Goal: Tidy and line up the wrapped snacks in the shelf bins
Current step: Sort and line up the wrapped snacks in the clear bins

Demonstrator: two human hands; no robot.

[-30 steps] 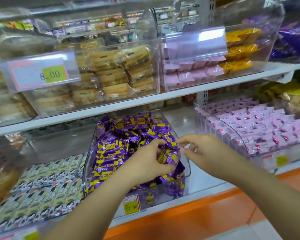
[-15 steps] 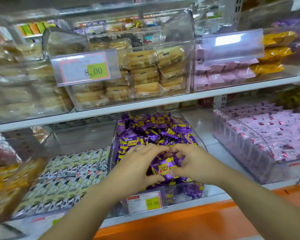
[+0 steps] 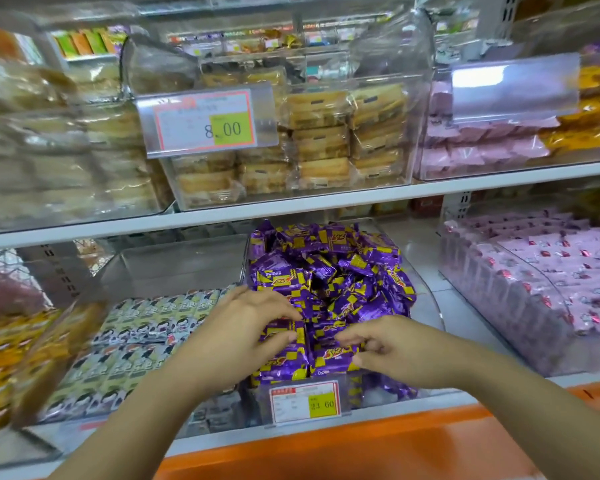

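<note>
At lower centre, just right of the green-and-white packs (image 3: 146, 327), the left hand (image 3: 250, 327) curls fingers and thumb round a front-row pack of the purple snacks (image 3: 326, 278), which fill the clear bin (image 3: 432, 306) at mid-frame; the right hand (image 3: 395, 348) pinches the neighbouring pack; the heap behind looks loose and high, so a hard tug could send wrappers sliding over the front edge.
</note>
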